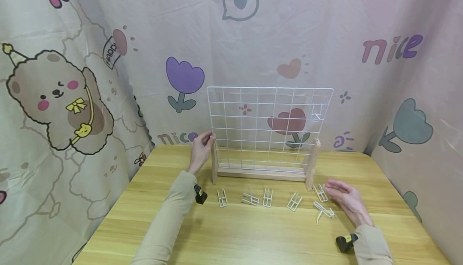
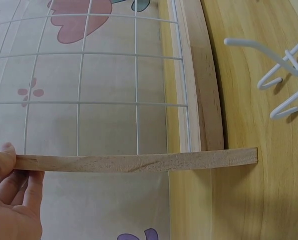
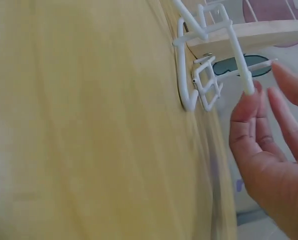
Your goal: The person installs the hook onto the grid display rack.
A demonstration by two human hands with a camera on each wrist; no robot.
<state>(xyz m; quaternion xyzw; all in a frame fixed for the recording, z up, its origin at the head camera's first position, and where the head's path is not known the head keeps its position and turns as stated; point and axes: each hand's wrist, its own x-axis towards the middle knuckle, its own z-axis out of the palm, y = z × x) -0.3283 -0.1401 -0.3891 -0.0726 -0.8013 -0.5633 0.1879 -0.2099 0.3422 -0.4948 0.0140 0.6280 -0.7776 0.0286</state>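
The left hand [image 1: 201, 150] pinches the left wooden post [image 1: 214, 164] of the wire grid [image 1: 257, 116], six loose hooks [image 1: 267, 198] lie unhung on the surface [image 1: 253, 237], one hung hook [image 1: 316, 116] is upper right, and the relaxed right hand [image 1: 347, 200], apparently holding nothing, is just beside them.

I could bring a hand in low across the front of the table [image 1: 249, 237], or over the top of the grid [image 1: 268, 129]; its wires bar a straight reach behind. Hooks [image 1: 267, 198] litter the strip before it, two middle ones nearly touching. Two more crowd the space between the right hand [image 1: 349, 201] and right post [image 1: 312, 166].
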